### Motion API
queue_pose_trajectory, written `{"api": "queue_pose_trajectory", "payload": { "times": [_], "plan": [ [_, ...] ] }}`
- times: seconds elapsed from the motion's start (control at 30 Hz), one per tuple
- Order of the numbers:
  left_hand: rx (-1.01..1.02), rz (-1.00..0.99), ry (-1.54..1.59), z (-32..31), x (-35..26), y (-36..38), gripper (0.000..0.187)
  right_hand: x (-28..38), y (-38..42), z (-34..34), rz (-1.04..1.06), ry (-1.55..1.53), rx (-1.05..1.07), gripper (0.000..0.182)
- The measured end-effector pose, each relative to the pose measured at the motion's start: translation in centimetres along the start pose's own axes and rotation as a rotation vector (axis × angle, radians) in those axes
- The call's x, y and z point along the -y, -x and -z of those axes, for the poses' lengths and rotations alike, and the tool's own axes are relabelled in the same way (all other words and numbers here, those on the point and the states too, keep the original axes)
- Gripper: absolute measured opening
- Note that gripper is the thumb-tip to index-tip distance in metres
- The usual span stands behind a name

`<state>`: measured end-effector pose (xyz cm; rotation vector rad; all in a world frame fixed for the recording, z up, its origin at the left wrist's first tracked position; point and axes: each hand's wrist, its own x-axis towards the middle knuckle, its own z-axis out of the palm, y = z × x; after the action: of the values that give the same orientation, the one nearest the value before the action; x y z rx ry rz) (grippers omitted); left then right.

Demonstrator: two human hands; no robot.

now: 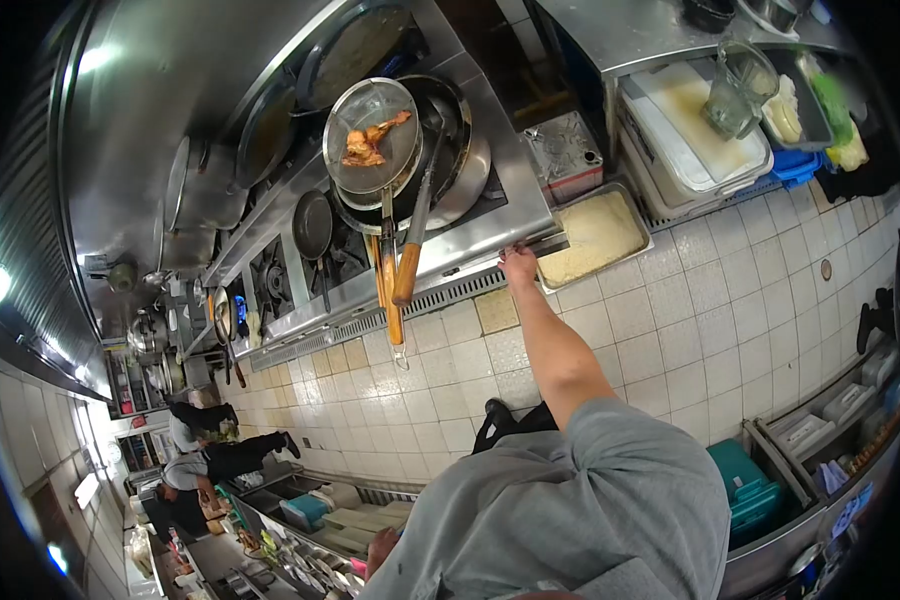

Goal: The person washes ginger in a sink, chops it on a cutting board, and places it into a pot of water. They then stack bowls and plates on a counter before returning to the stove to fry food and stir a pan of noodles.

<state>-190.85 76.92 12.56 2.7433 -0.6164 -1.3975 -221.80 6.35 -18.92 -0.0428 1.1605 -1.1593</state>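
My right hand [518, 265] reaches to the stove's front edge with its fingers closed there; what they grip is too small to make out. Just beside it is a metal tray [642, 222] of pale yellow, crumb-like stuff. On the stove, a round strainer [370, 105] with browned meat pieces [368, 143] rests over a large dark pan [448, 105]. Wooden handles [407, 275] stick out over the stove's front edge. My left hand [381, 548] is low by my side, near the counter behind; its fingers are mostly hidden.
A small black frying pan [313, 225] sits on a burner grate. Large pots [205, 185] stand at the back. A glass jug [740, 95] stands on a white container at right. Two people [205, 470] work farther along the aisle. A teal bin [745, 490] is behind me.
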Motion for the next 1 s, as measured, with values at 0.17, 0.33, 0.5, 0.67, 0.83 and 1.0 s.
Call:
{"api": "queue_pose_trajectory", "payload": {
  "times": [0.17,0.33,0.5,0.67,0.83,1.0],
  "plan": [
    [-0.073,0.231,0.443,-1.4,-0.2,-1.3,0.034,0.8,0.6,0.0,-0.048,0.056,-0.008,0.016],
    [-0.078,0.005,-0.051,-2.0,2.1,-1.1,0.034,0.6,-0.3,0.6,-0.059,0.165,0.004,0.023],
    [0.048,-0.131,0.103,-4.0,5.8,0.0,0.042,0.7,3.1,1.8,-0.178,0.148,0.012,0.058],
    [0.035,0.111,0.406,-8.4,6.1,0.9,0.047,-3.7,8.0,6.5,-0.333,0.383,0.075,0.08],
    [-0.027,0.313,0.687,-12.2,6.0,0.6,0.047,-5.6,13.7,9.0,-0.573,0.744,0.297,0.077],
    [0.042,0.164,0.514,-16.0,12.8,-4.1,0.044,2.8,25.7,-2.1,-0.66,0.174,0.765,0.07]
  ]
}}
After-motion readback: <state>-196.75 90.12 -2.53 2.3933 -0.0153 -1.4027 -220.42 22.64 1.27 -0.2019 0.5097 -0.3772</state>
